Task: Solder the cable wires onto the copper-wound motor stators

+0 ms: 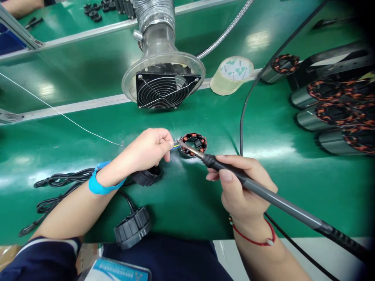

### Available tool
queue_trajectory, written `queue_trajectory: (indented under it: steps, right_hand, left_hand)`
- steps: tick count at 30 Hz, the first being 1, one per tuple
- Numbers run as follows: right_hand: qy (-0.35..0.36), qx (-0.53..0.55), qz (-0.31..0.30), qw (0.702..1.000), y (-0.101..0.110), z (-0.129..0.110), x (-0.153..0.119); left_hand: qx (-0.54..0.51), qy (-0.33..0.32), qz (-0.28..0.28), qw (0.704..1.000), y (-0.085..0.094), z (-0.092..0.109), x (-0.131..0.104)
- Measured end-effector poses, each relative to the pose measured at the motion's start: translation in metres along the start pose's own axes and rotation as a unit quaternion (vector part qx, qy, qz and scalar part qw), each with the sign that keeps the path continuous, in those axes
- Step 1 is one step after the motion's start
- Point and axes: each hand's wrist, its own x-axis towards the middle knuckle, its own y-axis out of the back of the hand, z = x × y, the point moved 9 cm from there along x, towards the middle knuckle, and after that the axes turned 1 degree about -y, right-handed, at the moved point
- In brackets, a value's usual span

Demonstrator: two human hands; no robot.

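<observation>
My right hand [243, 187] grips the dark handle of a soldering iron [258, 188]. Its metal tip reaches the left rim of a copper-wound motor stator [194, 145] on the green bench. In a pinch, my left hand [152, 150] holds thin wires [175, 146], blue and yellow among them, against that same rim. Whether the tip touches a wire is too small to tell. Partly behind my left hand lies a black ring-shaped cap [147, 176]. Nearer to me rests a ribbed black cap [133, 227] with a cable coming out of it.
A fume extractor with a fan grille [164, 90] hangs over the bench's back part. Beside it stands a tape roll [232, 76]. Several stators [334, 113] are grouped at the right. Bundled black cables [63, 179] lie at the left, below a thin solder wire [76, 124].
</observation>
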Motion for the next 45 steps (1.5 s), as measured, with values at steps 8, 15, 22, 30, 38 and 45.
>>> queue_trajectory:
  steps: [8, 15, 22, 30, 38, 45]
  right_hand:
    - [0.013, 0.008, 0.006, 1.000, 0.000, -0.001, 0.003]
    - [0.007, 0.010, 0.001, 1.000, -0.001, 0.002, 0.002]
    - [0.011, 0.019, 0.028, 0.999, 0.004, 0.001, 0.002]
    - [0.018, 0.005, 0.000, 1.000, -0.001, 0.005, -0.002]
    - [0.017, 0.011, 0.013, 1.000, 0.000, 0.002, -0.001]
    - [-0.005, -0.040, 0.002, 0.999, -0.002, 0.005, 0.004]
  left_hand:
    - [0.021, -0.023, 0.004, 1.000, 0.001, 0.004, -0.001]
    - [0.027, -0.029, -0.001, 0.999, 0.001, 0.005, -0.001]
    - [0.031, -0.031, 0.000, 0.999, 0.002, 0.008, -0.001]
    - [0.028, -0.034, 0.001, 0.999, 0.003, 0.009, -0.001]
    - [0.030, -0.030, 0.004, 0.999, 0.003, 0.011, -0.001]
    - [0.026, -0.021, 0.004, 0.999, 0.003, 0.010, -0.001]
